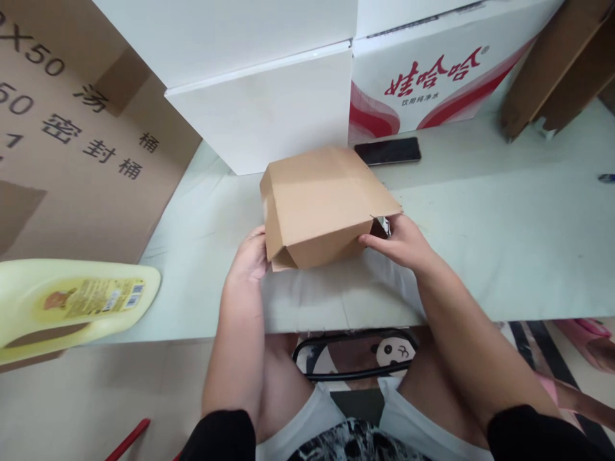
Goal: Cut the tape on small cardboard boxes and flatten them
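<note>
Right hand (401, 240): the thumb lies along the front panel of a brown cardboard box (324, 192), near its right end. The other fingers go in at the open right corner, so the panel edge appears pinched; their tips are hidden from me. Left hand (248, 255): held against the box's left end, fingers curled around the lower corner. Whether these are spread or pressed together I cannot tell.

The box is held between both hands over the front middle of the covered table (504, 243). Its broad top panel is in place, but gaps show at both near corners. I cannot confirm whether its base rests on the table.

Assessment: the step in hand looks to be shaping and closing the box, with the corners not yet brought together. The next move would call for steadying the left end while the right thumb and fingers align the panels, pressing lightly to avoid creasing.

Surroundings: a dark phone (388, 151) lies just beyond the box, in front of a white carton with red lettering (423, 96). A plain white carton (283, 109) stands directly behind the box.
</note>
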Action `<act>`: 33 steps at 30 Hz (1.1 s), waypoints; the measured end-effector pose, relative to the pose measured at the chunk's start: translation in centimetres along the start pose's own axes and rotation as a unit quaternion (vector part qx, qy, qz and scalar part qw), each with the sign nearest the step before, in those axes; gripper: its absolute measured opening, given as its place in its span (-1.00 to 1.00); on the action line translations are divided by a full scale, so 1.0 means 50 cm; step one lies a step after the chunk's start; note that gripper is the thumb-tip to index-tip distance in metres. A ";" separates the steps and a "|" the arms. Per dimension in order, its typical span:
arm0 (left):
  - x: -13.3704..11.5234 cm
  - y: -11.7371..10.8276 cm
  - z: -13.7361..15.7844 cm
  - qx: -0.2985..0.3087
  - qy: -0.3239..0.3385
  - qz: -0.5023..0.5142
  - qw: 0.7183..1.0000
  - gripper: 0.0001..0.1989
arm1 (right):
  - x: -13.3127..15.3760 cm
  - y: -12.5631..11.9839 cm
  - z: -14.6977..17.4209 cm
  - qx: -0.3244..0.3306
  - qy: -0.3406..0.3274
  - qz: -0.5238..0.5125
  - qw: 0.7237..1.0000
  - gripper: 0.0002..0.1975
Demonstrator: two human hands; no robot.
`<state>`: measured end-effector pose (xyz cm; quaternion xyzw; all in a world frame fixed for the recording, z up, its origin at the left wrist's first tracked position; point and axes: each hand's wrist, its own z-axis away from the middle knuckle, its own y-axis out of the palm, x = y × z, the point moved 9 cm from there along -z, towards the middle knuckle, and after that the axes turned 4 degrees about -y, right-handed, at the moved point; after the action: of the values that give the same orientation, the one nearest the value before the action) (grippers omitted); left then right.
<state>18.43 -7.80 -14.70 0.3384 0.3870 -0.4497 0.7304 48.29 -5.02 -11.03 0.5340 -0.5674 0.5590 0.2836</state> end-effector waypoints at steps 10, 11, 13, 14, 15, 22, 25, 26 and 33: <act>-0.073 -0.014 0.029 -0.040 0.135 0.045 0.989 -0.89 | -0.019 -0.021 0.000 -0.101 0.109 0.073 0.986 -0.47; -0.078 -0.017 0.033 -0.040 0.151 0.049 0.987 -0.91 | -0.015 -0.021 0.000 -0.102 0.110 0.080 0.985 -0.48; -0.083 -0.016 0.039 -0.019 0.166 0.054 0.984 -0.90 | -0.011 -0.024 0.000 -0.108 0.107 0.093 0.984 -0.47; -0.081 -0.012 0.039 0.000 0.163 0.051 0.985 -0.87 | -0.011 -0.028 0.001 -0.115 0.104 0.100 0.983 -0.47; -0.078 -0.008 0.039 0.021 0.156 0.045 0.986 -0.83 | -0.011 -0.031 0.002 -0.123 0.101 0.107 0.981 -0.46; -0.060 0.014 0.039 0.117 0.155 0.017 0.981 -0.57 | -0.021 -0.038 0.006 -0.134 0.109 0.102 0.980 -0.47; -0.066 0.007 0.040 0.096 0.164 0.012 0.982 -0.54 | -0.022 -0.039 0.007 -0.136 0.123 0.092 0.979 -0.47; -0.070 0.006 0.042 0.089 0.168 0.010 0.982 -0.54 | -0.022 -0.039 0.007 -0.135 0.127 0.088 0.979 -0.47; -0.060 0.020 0.053 0.159 0.069 -0.017 0.985 -0.64 | -0.013 -0.044 0.005 -0.111 0.125 0.083 0.982 -0.49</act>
<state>19.13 -8.48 -10.68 0.4738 0.3659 -0.4934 0.6310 50.55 -4.62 -10.94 0.3760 -0.6282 0.5765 0.3629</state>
